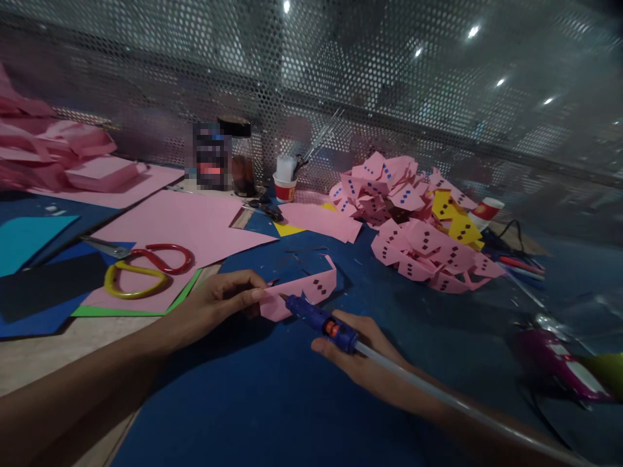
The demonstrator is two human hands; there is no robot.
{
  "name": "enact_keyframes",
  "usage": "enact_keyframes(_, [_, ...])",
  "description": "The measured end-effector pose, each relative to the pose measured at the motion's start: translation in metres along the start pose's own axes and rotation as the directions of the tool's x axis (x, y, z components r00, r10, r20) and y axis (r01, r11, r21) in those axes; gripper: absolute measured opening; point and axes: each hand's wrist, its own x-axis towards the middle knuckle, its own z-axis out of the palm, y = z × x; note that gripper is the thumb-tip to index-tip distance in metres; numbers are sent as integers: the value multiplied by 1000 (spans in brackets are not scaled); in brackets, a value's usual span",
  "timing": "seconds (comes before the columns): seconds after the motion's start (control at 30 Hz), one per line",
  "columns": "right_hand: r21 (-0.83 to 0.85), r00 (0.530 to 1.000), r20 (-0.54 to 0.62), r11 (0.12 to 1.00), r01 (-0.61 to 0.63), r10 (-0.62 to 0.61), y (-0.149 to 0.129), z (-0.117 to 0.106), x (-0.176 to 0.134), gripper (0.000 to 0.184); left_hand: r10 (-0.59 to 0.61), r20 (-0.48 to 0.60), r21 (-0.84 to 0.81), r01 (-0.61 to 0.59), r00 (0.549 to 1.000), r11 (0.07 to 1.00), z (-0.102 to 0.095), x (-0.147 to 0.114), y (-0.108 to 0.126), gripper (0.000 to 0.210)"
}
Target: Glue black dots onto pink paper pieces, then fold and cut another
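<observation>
Between the thumb and fingers of my left hand [228,299] is a folded pink paper piece [300,293] with small dark diamond marks. My right hand [372,363] is closed around a blue glue gun [321,322]; a long clear glue stick [413,376] sticks out of its rear. The gun's nozzle meets or nearly meets the pink paper close to my left fingertips. Whether glue is coming out is too small to tell. The gun hides part of the paper's lower edge.
Scissors [160,259] with red and yellow handles lie on pink sheets [189,220] at left. Piles of folded pink pieces [428,246] stand at right, beside a paper cup [487,211]. Another cup [285,187] and a jar [242,162] stand before a perforated metal panel [311,78]. A purple object [559,363] lies far right.
</observation>
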Motion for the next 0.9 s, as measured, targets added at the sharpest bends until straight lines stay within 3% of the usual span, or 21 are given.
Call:
enact_keyframes(0.13, [12,998,59,1000,-18,17,-3,-1,1,40,10,-2,3,-10,1000,1000,0,0,1,32])
enact_keyframes(0.33, [42,1000,16,999,-23,22,0,2,0,42,15,-10,32,-14,1000,999,0,-2,2,34])
enact_keyframes(0.6, [15,994,83,998,-68,67,-11,-2,1,39,2,-15,24,-2,1000,1000,0,0,0,33])
enact_keyframes(0.9, [-20,998,48,999,-44,44,-8,-1,0,38,1,-16,18,-1,1000,1000,0,-1,3,33])
